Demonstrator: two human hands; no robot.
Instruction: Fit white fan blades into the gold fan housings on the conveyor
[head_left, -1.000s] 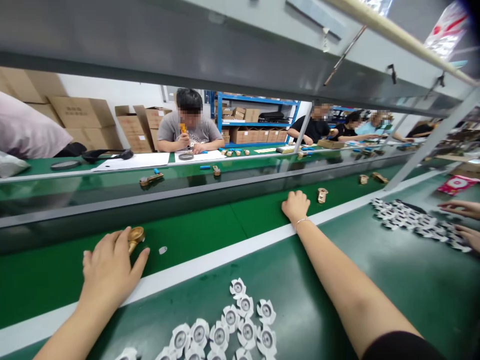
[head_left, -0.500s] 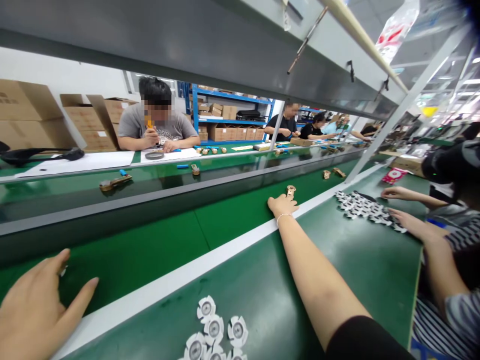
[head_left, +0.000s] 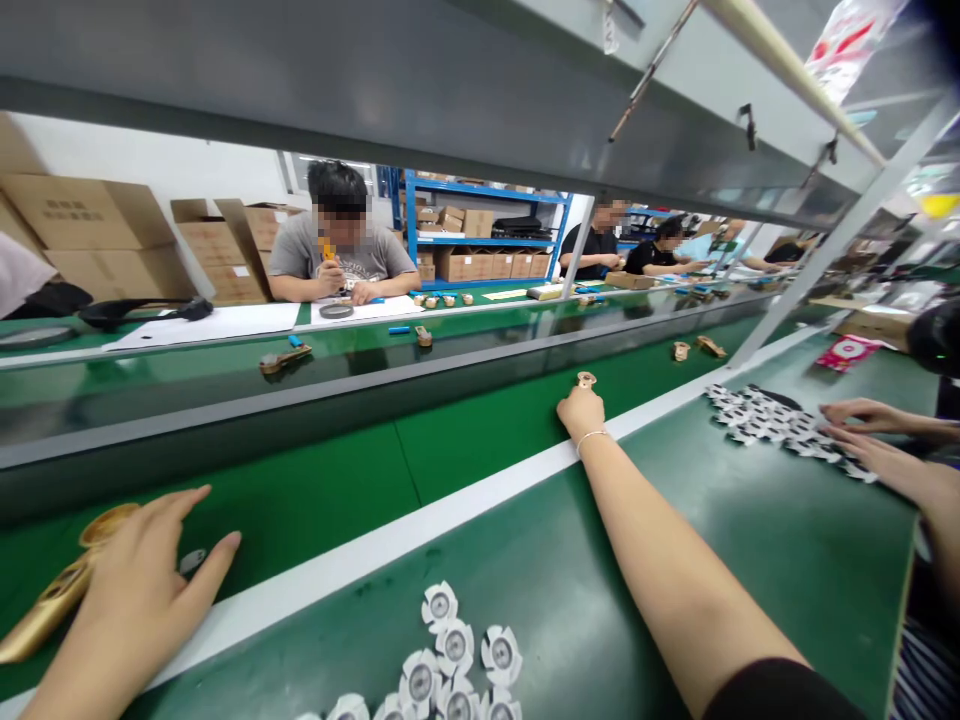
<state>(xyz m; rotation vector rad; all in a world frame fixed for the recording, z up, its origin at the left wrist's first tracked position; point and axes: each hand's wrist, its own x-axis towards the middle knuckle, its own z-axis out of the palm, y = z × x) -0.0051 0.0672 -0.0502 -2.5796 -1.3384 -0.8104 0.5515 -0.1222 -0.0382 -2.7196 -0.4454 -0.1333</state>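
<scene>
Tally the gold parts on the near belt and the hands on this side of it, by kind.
Gold parts: 4 (long gold part by the left hand, small gold part at the right hand, gold pair farther right)
Wearer's hands: 2
Co-worker's hands: 2
Total: 8

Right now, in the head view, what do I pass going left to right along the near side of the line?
gold part → left hand → white round stickers → right hand → co-worker's sticker pile → co-worker's hands
</scene>
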